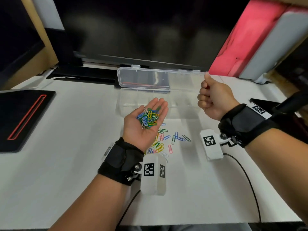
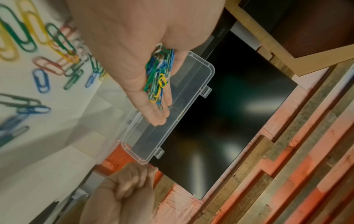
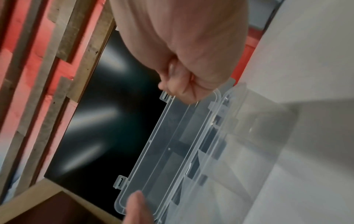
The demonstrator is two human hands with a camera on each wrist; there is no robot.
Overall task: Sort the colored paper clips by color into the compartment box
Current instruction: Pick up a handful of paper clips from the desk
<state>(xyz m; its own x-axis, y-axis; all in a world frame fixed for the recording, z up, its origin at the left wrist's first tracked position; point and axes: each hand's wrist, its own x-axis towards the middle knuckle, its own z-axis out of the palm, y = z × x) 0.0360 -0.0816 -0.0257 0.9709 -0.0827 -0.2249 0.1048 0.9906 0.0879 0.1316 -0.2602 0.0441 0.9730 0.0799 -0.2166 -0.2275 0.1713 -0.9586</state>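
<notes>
My left hand (image 1: 133, 129) is held palm up with straight fingers in front of the clear compartment box (image 1: 181, 105). On the palm lies a pile of paper clips (image 1: 148, 118) in blue, green, yellow and white; the left wrist view shows the same pile (image 2: 158, 75). More loose clips (image 1: 168, 139) are scattered on the white table just below that hand. The box's lid (image 1: 150, 77) stands open at the back. My right hand (image 1: 213, 97) hovers over the box's right end as a fist, thumb up, holding nothing (image 3: 182, 78).
A dark monitor (image 1: 141, 30) stands right behind the box. A black mat with a red outline (image 1: 23, 117) lies at the left. A black device (image 1: 270, 104) sits at the right edge. A cable (image 1: 246, 179) trails from my right wrist across the table.
</notes>
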